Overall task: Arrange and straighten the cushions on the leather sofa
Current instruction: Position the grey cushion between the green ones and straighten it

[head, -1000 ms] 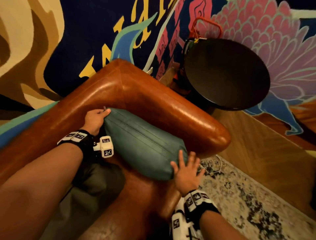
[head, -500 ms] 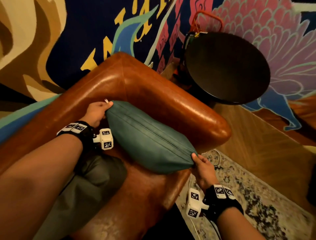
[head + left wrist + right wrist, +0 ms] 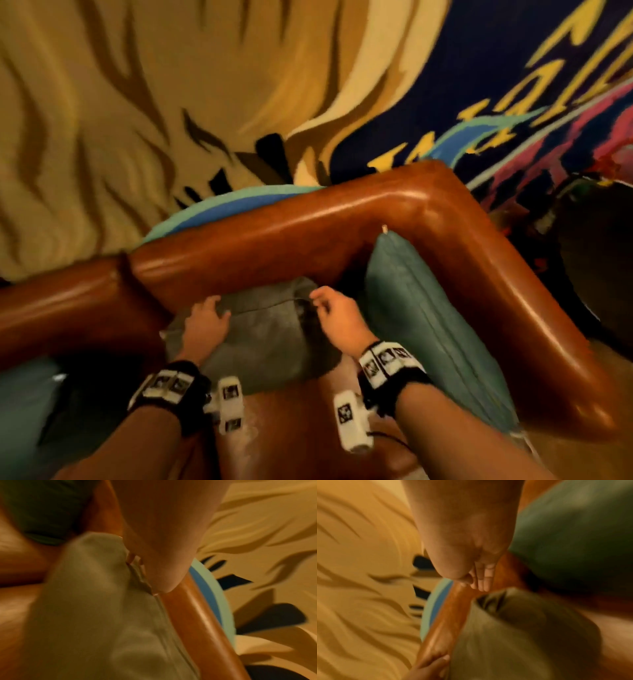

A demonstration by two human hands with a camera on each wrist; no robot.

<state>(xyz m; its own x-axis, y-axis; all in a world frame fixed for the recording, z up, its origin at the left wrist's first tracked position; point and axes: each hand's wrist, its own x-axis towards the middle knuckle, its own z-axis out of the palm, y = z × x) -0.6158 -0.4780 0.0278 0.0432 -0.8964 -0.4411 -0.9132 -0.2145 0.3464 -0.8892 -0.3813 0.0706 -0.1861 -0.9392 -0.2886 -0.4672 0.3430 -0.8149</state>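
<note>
Grey cushion (image 3: pixel 263 329) lying on the leather sofa (image 3: pixel 308 233) seat against the backrest, long axis running left to right along it. Left hand (image 3: pixel 205 318) grips its left top edge; right hand (image 3: pixel 337 317), loosely curled and holding nothing, hovers just above its right corner. Teal cushion (image 3: pixel 428 329) leans on the armrest, nearer the right hand.

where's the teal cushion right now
In the head view the teal cushion stands on the right, leaning against the sofa's armrest, beside the grey cushion.
</note>
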